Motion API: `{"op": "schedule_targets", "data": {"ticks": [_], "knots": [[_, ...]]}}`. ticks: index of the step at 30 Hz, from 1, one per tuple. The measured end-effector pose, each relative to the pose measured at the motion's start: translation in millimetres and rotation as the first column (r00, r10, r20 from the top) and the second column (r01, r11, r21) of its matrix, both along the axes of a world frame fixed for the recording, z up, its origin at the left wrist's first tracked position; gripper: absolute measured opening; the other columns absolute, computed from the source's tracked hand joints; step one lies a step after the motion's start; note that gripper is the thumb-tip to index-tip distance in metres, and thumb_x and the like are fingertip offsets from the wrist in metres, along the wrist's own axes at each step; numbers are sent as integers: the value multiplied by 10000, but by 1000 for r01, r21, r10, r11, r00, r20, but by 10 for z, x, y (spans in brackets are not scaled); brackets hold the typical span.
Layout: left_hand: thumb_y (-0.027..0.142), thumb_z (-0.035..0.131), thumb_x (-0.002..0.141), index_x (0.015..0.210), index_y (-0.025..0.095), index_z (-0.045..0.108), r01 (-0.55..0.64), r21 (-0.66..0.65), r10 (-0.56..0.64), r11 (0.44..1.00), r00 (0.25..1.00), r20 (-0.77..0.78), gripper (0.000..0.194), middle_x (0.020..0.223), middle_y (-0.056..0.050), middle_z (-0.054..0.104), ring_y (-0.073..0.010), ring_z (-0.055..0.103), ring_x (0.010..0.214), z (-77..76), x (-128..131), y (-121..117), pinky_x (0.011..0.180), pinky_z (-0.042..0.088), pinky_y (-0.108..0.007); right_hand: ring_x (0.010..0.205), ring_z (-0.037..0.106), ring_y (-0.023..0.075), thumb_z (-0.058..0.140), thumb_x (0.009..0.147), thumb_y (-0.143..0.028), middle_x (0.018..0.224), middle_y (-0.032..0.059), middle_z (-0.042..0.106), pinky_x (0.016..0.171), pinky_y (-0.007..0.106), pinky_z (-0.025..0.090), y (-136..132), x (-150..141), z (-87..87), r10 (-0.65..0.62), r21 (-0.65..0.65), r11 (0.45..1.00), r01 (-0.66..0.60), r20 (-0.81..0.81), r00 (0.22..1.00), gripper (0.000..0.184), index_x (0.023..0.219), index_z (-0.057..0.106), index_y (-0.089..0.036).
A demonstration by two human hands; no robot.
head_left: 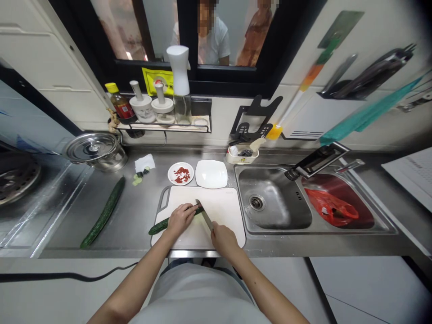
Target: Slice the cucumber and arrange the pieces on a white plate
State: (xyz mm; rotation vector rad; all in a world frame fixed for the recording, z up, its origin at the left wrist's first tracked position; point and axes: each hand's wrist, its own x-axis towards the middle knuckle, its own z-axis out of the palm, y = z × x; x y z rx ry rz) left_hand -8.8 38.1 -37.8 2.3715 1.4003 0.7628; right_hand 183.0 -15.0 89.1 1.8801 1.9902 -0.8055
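A dark green cucumber lies slantwise across the white cutting board. My left hand is closed over it, fingertips near its right end. In my right hand is the handle of a knife, whose blade stands at that end of the cucumber, close to my left fingertips. Whether the edge is in the flesh I cannot tell. Behind the board are a white plate of chopped red bits and a bare white plate. A second cucumber rests on the steel counter at left.
Green scraps lie by a white paper. A lidded steel pot stands at back left, beneath a rack of seasonings. To the right is a double sink with a red plastic bag. People show behind the window.
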Motion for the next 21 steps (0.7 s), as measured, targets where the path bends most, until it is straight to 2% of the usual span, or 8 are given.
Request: {"op": "schedule_targets", "data": {"ticks": [9, 21], "knots": [[268, 476, 938, 1194, 281, 633, -2, -3, 2, 1000, 1000, 23, 301, 1024, -41, 651, -162, 587, 920, 18, 8, 15, 825, 496, -303, 996, 644, 244, 337, 917, -131, 992, 150, 693, 763, 305, 443, 16, -11, 44, 18, -4, 1000, -18, -4, 1000, 340, 1157, 578, -116], [277, 464, 941, 1206, 279, 630, -8, -20, 9, 1000, 1000, 13, 313, 1012, -41, 656, -158, 584, 911, 13, 7, 23, 816, 497, -293, 982, 648, 236, 333, 924, -133, 996, 148, 685, 760, 295, 448, 140, -137, -122, 1, 10, 1000, -1, 13, 1000, 322, 1143, 568, -119]]}}
